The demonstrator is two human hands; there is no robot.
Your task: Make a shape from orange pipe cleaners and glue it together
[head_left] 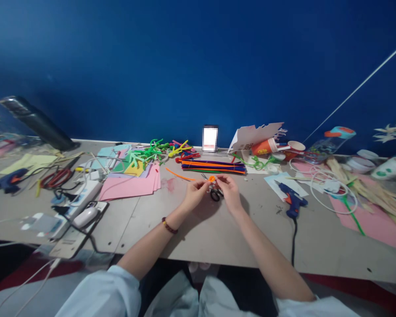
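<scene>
Near the middle of the table my left hand point(197, 192) and my right hand point(229, 190) are close together, fingers pinched on an orange pipe cleaner point(211, 178) that looks curled into a small loop. Black-handled scissors point(214, 195) lie on the table between and below the hands, partly covered. A loose orange pipe cleaner point(180, 175) rests to the left of my fingers. Just beyond the hands lies a bundle of purple, orange and green pipe cleaners point(214, 166).
Pink paper point(128, 185) and green bent pipe cleaners point(148, 154) lie on the left, with a power strip point(82, 198). A phone point(210, 138) stands at the wall. On the right are a blue glue gun point(292, 198), paper cups point(265, 146) and a coiled white cable point(328, 210).
</scene>
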